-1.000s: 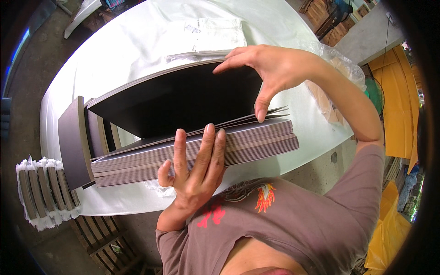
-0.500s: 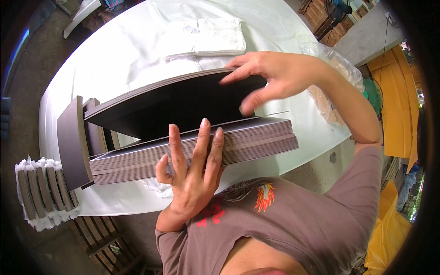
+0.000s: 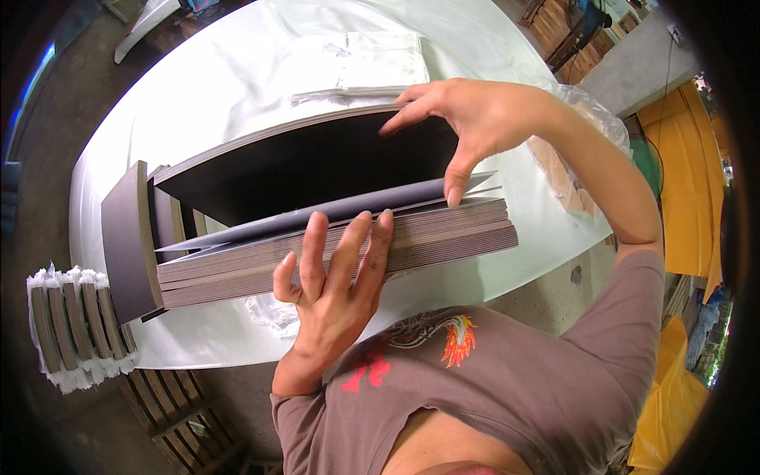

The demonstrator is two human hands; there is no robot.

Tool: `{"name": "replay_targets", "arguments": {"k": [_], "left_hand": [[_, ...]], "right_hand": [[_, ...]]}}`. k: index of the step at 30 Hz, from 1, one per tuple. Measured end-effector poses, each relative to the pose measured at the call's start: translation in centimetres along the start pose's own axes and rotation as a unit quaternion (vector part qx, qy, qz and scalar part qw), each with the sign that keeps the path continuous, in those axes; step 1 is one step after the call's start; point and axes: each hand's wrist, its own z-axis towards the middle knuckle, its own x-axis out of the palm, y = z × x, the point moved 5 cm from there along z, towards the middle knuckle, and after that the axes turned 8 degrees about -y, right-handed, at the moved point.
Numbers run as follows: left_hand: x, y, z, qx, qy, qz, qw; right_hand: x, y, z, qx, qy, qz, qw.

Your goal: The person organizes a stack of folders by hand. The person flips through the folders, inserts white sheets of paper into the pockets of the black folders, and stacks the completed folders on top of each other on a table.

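A thick stack of thin grey-brown boards (image 3: pixel 443 239) stands on edge, its cut edges toward me. Beyond it leans another group of boards with a black inner face (image 3: pixel 317 162), leaving a wedge-shaped gap. In that gap one dark sheet (image 3: pixel 340 207) stands lifted and slightly bowed off the near stack. My left hand (image 3: pixel 336 269) lies open against the near stack's edges, fingers spread and tips at its upper rim. My right hand (image 3: pixel 467 131) is open over the right end, its fingers at the far boards' top edge and its thumb at the right end of the lifted sheet.
Dark upright blocks of boards (image 3: pixel 127 237) stand at the left end. A white-wrapped bundle of boards (image 3: pixel 75 324) sits at the table's left edge. Folded white bags (image 3: pixel 384 59) lie at the back of the white-covered table (image 3: pixel 198 95). Clear plastic wrap (image 3: pixel 594 115) is at the right.
One dark sheet has come up from the near stack into the gap. My right thumb has moved down and right, onto its end. My left hand stays on the stack.
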Motion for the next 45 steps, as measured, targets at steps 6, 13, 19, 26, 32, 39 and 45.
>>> {"name": "replay_targets", "arguments": {"k": [6,13,19,26,32,39,45], "left_hand": [[-0.2,-0.2,0.4,-0.004,-0.010,-0.004,1.000],[0.0,-0.2,0.5,-0.031,0.004,-0.011,0.999],[-0.1,-0.4,0.5,0.009,0.005,0.021,1.000],[-0.2,-0.4,0.3,0.016,0.005,0.017,1.000],[-0.1,-0.4,0.5,0.015,0.004,0.013,1.000],[-0.3,-0.4,0.4,0.023,0.001,0.015,1.000],[-0.2,-0.2,0.4,0.012,-0.001,-0.007,1.000]], "right_hand": [[-0.4,-1.1,0.4,-0.002,0.019,0.085,0.996],[0.3,-1.8,-0.2,0.040,0.001,0.094,0.995],[0.2,-1.8,-0.4,0.056,-0.009,0.078,0.995],[0.0,-1.7,-0.8,0.102,-0.028,0.030,0.994],[0.1,-1.1,-1.0,0.085,0.009,0.005,0.996],[0.1,-1.6,-0.9,0.118,0.026,0.063,0.991],[-0.9,-0.8,-1.2,0.073,-0.021,0.015,0.997]]}}
